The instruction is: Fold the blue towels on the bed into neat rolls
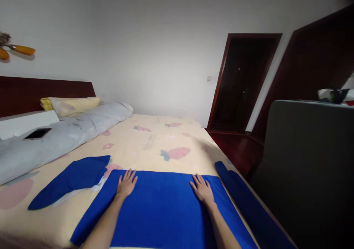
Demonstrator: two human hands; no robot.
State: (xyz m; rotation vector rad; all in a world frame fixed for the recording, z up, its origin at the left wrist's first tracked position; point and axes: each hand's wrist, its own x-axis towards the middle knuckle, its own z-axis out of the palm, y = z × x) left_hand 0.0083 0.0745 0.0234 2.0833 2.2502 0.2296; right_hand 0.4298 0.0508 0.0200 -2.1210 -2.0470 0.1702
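Observation:
A flat blue cloth (163, 208) is spread over the near part of the bed. On its far left corner area my left hand (127, 183) lies palm down, fingers spread. Near the far right edge my right hand (202, 188) rests flat on the same cloth, its fingers also apart. To the left is another blue cloth piece (72, 179), curved in outline, with some white material showing under it. A long, narrow folded or rolled blue cloth (249, 201) runs along the bed's right edge.
The bed (151, 142) has a cream sheet with a carrot-like print. A grey rolled quilt (80, 131), a phone (38, 133) and a yellow pillow (79, 106) are at the left. A dark chair back (306, 160) stands close at right, before a dark door (240, 87).

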